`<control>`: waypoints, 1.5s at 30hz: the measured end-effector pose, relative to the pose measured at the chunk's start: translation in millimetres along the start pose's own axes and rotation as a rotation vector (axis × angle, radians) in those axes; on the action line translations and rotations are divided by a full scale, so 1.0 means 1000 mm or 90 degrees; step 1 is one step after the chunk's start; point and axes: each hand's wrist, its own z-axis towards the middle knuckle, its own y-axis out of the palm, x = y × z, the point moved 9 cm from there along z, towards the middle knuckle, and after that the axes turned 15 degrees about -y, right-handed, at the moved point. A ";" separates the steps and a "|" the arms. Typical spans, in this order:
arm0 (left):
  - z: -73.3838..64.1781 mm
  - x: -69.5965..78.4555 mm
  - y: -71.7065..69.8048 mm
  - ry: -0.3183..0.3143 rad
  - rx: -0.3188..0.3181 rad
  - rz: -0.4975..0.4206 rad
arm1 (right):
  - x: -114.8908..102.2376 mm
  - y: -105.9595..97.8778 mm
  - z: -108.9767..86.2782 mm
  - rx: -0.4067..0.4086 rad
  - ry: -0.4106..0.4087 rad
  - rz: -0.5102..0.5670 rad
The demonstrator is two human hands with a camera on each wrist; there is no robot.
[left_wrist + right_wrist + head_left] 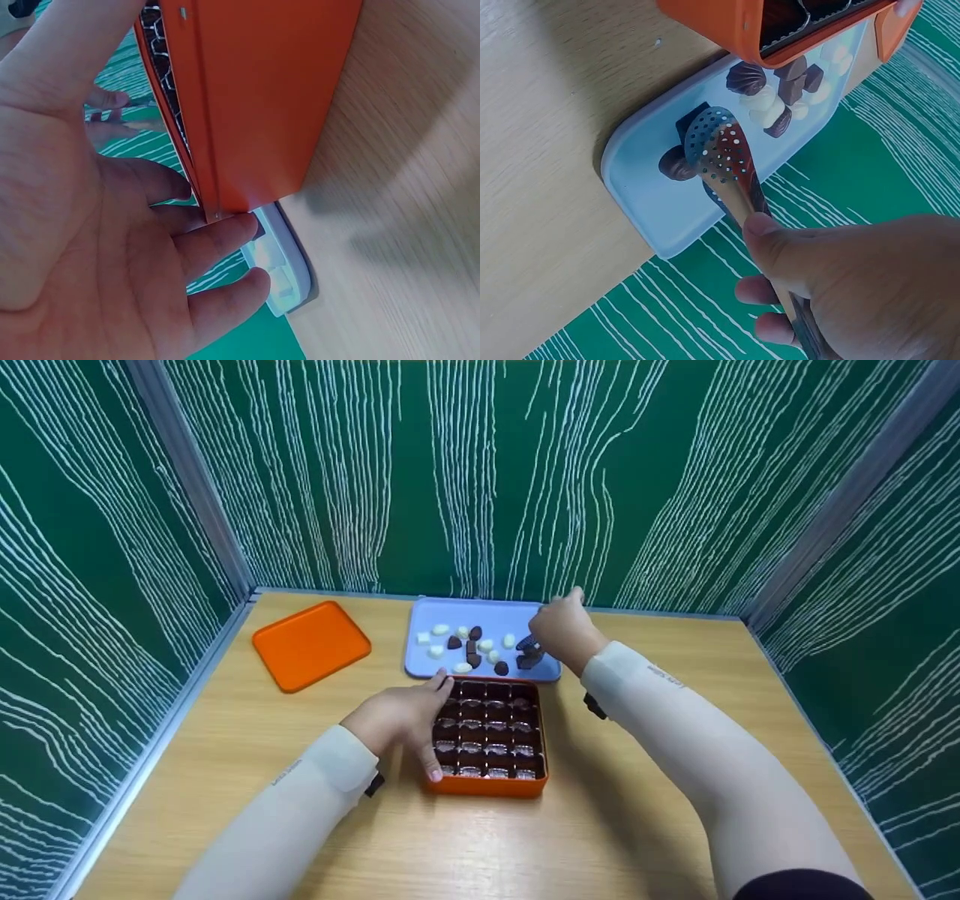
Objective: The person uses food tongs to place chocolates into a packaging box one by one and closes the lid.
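Observation:
My left hand [405,720] spans the left side of an orange box [487,786], thumb at its near corner and fingers bent around the far corner. A dark plastic insert [484,727] with rows of small compartments fills the box. My right hand [566,631] grips perforated metal tongs [720,150], their heads low over the right end of a pale blue tray [480,611]. Right at the heads are a round dark chocolate [676,163] and an angular dark chocolate [688,120], partly hidden; whether the tongs pinch one I cannot tell.
Several white chocolates [441,629] and dark chocolates [472,648] lie scattered on the tray, just behind the box. An orange lid [311,645] rests on the wooden table [630,825] at the back left. Green walls with white lines [465,472] enclose the table's back and sides.

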 end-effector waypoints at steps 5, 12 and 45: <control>-0.001 0.001 0.001 -0.001 -0.002 -0.003 | 0.000 0.006 0.000 -0.009 0.001 0.009; -0.002 0.002 0.001 -0.007 -0.009 -0.014 | -0.006 0.006 -0.004 -0.004 -0.016 -0.038; -0.004 0.002 -0.001 0.012 0.000 -0.033 | -0.090 -0.070 -0.032 0.017 -0.161 -0.069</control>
